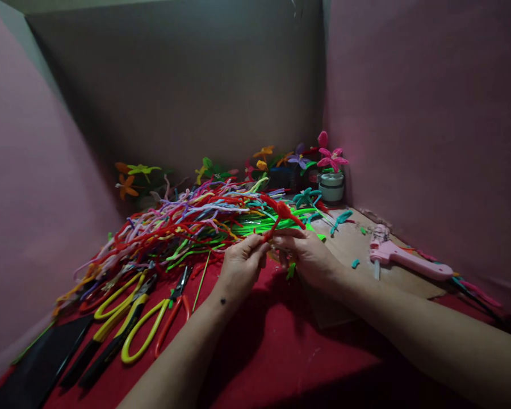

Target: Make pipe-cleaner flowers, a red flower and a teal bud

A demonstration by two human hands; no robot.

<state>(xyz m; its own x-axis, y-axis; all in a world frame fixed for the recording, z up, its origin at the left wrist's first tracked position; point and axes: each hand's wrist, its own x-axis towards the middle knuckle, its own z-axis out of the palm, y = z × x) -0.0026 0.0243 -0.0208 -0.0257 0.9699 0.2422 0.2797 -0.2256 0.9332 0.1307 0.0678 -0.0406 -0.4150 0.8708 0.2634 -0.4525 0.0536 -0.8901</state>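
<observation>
Two hands' fingers, left (243,262) and right (307,257), pinch a fuzzy, bent red pipe-cleaner shape (283,211) above smooth red cloth (289,355).

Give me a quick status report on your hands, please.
Left hand and right hand holding bent red fuzzy stems. Multicoloured fuzzy-stem heap just beyond. Pink plastic glue gun lying right.

Red cloth (281,341) across the lower centre, heaped multicoloured pipe cleaners (187,216) at centre left, yellow-and-black pliers (123,324) and scissors (176,307) (handles yellow and red) lower left, tan board (353,250) with pink glue gun (409,258) at right.
</observation>
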